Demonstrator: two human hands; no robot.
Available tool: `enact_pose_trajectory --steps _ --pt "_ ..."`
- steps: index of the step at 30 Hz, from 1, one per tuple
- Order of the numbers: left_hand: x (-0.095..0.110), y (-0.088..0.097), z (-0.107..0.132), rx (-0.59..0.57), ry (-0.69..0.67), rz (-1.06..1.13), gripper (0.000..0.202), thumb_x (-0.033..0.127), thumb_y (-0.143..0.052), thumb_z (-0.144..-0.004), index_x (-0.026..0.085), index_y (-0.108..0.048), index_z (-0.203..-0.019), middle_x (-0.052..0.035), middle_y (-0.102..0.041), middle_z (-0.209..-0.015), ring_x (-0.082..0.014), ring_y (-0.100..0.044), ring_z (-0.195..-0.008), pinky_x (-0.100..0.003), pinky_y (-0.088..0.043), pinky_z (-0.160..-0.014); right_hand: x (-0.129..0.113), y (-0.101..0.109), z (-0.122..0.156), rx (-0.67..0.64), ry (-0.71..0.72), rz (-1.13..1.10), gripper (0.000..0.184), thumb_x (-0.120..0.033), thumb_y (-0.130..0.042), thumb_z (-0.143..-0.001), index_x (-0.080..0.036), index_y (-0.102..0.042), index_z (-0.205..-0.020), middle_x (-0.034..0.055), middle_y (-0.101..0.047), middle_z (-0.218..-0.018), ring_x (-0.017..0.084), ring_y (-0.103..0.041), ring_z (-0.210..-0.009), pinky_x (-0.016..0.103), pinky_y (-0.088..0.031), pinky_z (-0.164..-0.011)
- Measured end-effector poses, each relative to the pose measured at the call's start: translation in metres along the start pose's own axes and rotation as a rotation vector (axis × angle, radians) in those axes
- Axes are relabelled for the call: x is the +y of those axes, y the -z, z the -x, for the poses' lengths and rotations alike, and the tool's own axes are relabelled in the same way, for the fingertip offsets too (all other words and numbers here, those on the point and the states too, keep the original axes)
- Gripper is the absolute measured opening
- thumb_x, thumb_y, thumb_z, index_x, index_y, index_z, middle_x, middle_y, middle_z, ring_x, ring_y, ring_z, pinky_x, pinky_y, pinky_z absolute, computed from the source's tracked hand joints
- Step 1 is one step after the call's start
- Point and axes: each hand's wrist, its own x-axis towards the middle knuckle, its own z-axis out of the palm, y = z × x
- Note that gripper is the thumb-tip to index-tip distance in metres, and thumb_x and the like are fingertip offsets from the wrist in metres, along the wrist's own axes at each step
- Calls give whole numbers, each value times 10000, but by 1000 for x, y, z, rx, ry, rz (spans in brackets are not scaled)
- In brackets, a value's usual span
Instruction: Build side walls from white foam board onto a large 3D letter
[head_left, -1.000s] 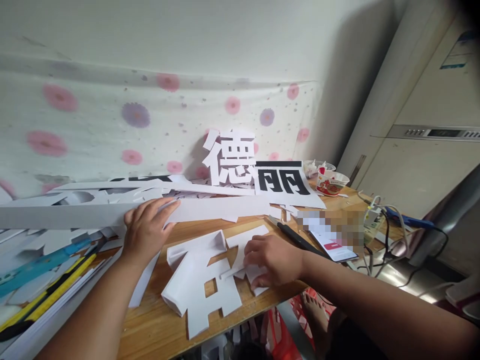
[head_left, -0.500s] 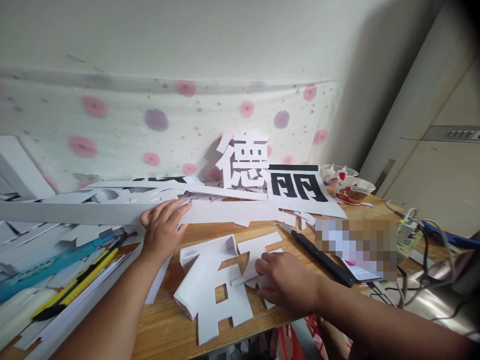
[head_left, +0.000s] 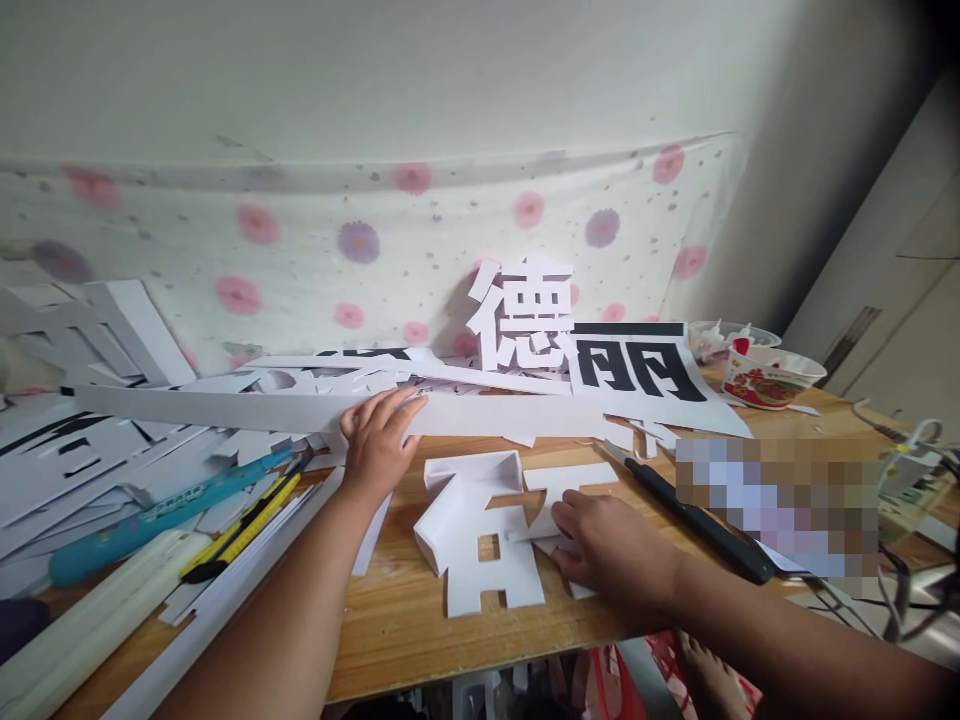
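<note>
My left hand (head_left: 384, 432) grips a long white strip (head_left: 510, 415) that stands on its edge across the table, fingers over its top and thumb on its near face. In front of me lies a white cut-out character (head_left: 469, 535) with small side walls along its upper left edges. My right hand (head_left: 609, 545) is closed on the right part of this character, its fingertips curled down and partly hidden. A black-handled cutting tool (head_left: 697, 515) with a pointed blade lies just right of that hand.
A finished white character (head_left: 525, 315) stands at the back, beside a sheet with a black printed character (head_left: 637, 370). A blue tube (head_left: 172, 515), a yellow utility knife (head_left: 244, 525) and paper scraps lie left. Paper bowls (head_left: 772, 378) and cables (head_left: 896, 570) are at right.
The view has shifted so that everything appears further right, and more of the left side shows. Both hands stay on the same pieces.
</note>
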Motion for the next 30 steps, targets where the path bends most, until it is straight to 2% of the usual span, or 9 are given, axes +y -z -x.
enact_pose_trajectory --steps 5,10,13,17,25,30 --pt "-2 -2 -1 21 -20 -15 402 125 -578 -794 271 -593 -1168 -58 -618 -1282 -282 -538 -1182 -463 -303 -955 18 9 -4 32 -22 56 176 -314 -527 -861 -172 -629 -876 96 -668 -896 232 -642 -791 308 -419 -658" --pt "-5 -5 -2 27 -25 -7 418 112 -577 -789 283 -591 -1170 -50 -613 -1286 -284 -542 -1171 -461 -300 -949 54 35 11 96 -223 121 239 -368 -469 -901 -187 -622 -926 93 -666 -946 245 -640 -847 316 -411 -674" --pt "-6 -6 -2 31 -29 -8 416 107 -555 -801 286 -590 -1175 -46 -614 -1282 -275 -545 -1167 -459 -302 -948 79 42 27 1 -373 166 266 -419 -481 -869 -195 -612 -930 102 -686 -950 286 -648 -849 340 -404 -655" --pt "-5 -5 -2 -19 -31 24 425 103 -549 -791 289 -599 -1170 -35 -618 -1276 -264 -543 -1171 -452 -309 -957 104 35 41 -144 -483 162 304 -449 -538 -801 -194 -608 -951 134 -702 -973 341 -651 -895 379 -403 -684" --pt "-1 -4 -2 -118 5 55 471 86 -561 -751 299 -613 -1168 -35 -625 -1271 -276 -536 -1176 -475 -300 -934 113 17 35 -202 -490 108 273 -411 -563 -761 -202 -597 -932 136 -708 -972 349 -657 -879 371 -384 -659" --pt "-4 -4 -2 -138 -8 53 458 103 -560 -770 305 -613 -1177 -24 -622 -1273 -273 -538 -1168 -478 -296 -919 120 33 38 -142 -561 115 274 -448 -515 -786 -201 -604 -866 149 -703 -941 348 -645 -853 368 -371 -621"
